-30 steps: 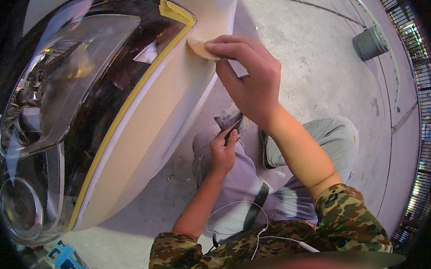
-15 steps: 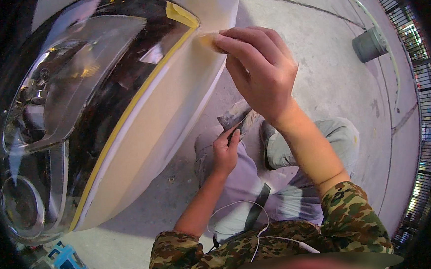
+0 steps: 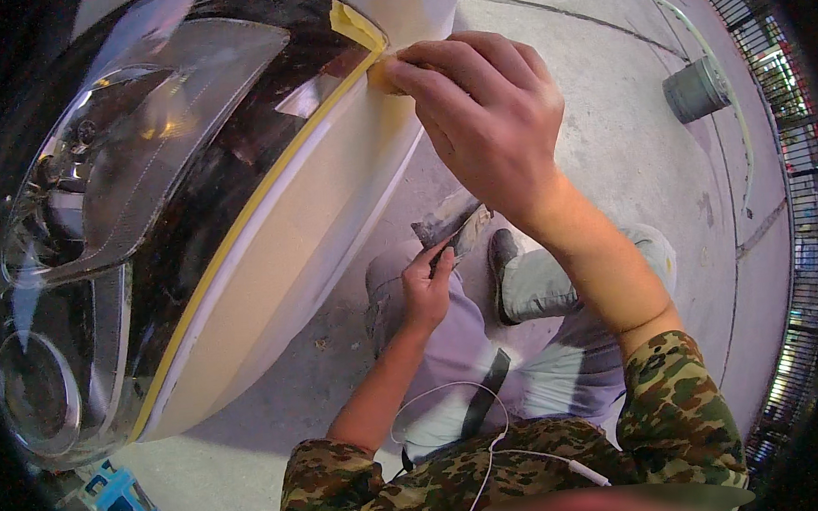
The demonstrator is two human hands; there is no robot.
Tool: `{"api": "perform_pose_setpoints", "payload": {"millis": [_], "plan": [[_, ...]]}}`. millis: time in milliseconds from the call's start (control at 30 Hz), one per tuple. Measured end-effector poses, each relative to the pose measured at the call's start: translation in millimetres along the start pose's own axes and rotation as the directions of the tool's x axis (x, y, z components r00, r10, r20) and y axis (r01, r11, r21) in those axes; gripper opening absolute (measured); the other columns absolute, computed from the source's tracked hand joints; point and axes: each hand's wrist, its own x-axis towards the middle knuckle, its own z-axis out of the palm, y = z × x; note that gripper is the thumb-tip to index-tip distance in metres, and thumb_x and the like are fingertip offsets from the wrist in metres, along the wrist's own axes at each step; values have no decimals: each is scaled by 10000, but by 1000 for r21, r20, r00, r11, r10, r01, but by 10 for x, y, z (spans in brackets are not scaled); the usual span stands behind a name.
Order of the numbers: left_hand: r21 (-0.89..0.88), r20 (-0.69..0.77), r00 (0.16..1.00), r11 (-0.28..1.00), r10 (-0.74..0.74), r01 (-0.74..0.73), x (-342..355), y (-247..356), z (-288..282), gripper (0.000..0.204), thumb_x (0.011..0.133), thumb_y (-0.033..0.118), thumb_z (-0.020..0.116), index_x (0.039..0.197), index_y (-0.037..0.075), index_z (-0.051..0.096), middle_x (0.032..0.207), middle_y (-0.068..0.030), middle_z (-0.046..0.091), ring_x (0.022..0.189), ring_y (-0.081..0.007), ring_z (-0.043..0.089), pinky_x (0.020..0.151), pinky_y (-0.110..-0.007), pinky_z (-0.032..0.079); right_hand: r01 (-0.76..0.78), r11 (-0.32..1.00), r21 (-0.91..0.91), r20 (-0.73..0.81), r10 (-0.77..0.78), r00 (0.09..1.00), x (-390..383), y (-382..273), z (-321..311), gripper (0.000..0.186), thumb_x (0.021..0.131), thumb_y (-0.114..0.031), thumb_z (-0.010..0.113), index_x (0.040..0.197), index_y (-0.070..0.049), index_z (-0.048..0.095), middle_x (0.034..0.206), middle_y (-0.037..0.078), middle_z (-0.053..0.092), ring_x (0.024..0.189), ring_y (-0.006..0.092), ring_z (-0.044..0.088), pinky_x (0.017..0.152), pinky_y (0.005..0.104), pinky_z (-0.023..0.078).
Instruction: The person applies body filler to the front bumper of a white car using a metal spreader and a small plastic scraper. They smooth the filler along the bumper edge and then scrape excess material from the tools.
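Pinched in the fingers of my right hand (image 3: 499, 119) is a small amber-yellow flat piece (image 3: 382, 76), mostly covered by the fingertips. Its edge meets the cream-coated panel (image 3: 281, 228) near the upper corner of a car headlight (image 3: 155, 168). Along the headlight's edge runs yellow masking tape (image 3: 247, 212), with a loose folded end near that corner. My left hand (image 3: 427, 287) is lower down, over my knee, closed around a dark, grey-smeared flat scraper (image 3: 449, 223); the grip hides its lower part.
A grey bucket (image 3: 694, 91) stands on the concrete floor (image 3: 594, 66) at the right, beside a long pale curved strip (image 3: 721, 68). Behind them is a barred fence (image 3: 804, 203). A blue plastic object (image 3: 123, 502) sits at lower left. A white cable (image 3: 507, 409) hangs across my lap.
My right hand has moved slightly left with the amber piece, closer to the taped corner of the headlight. The left hand with the scraper has barely moved.
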Motion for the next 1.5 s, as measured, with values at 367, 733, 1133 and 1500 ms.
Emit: {"api": "perform_pose_setpoints", "payload": {"millis": [367, 733, 1133, 1500], "plan": [[-44, 43, 999, 999, 5, -3, 21, 10, 0, 309, 1015, 199, 600, 1226, -14, 675, 1064, -132, 724, 919, -169, 654, 861, -302, 511, -139, 944, 299, 135, 102, 986, 49, -83, -175, 282, 727, 6, 721, 969, -137, 747, 949, 4, 728, 834, 213, 680, 729, 341, 553], [-62, -3, 999, 998, 32, -33, 19, -59, 7, 288, 1008, 178, 612, 1203, -23, 681, 1076, -137, 730, 946, -161, 658, 869, -300, 509, -192, 952, 237, 157, 157, 975, 79, -4, -142, 261, 750, 34, 708, 968, -104, 746, 960, 26, 732, 834, 234, 687, 724, 335, 566], [-25, 43, 999, 1000, 5, -4, 62, -13, 5, 299, 1010, 192, 611, 1199, -29, 680, 1027, -134, 731, 899, -167, 668, 828, -303, 525, -287, 822, 491, 204, 212, 956, 37, -170, -328, 307, 732, 97, 692, 996, -54, 735, 1004, 91, 731, 889, 269, 696, 779, 350, 556], [-6, 24, 1000, 1000, 7, -7, 50, -76, 16, 300, 1006, 194, 617, 1196, -29, 679, 1074, -158, 728, 966, -191, 670, 879, -315, 515, -299, 905, 304, 158, 261, 952, 19, 4, -155, 237, 781, 50, 696, 980, -71, 737, 981, 74, 737, 877, 259, 694, 774, 347, 560]]}}
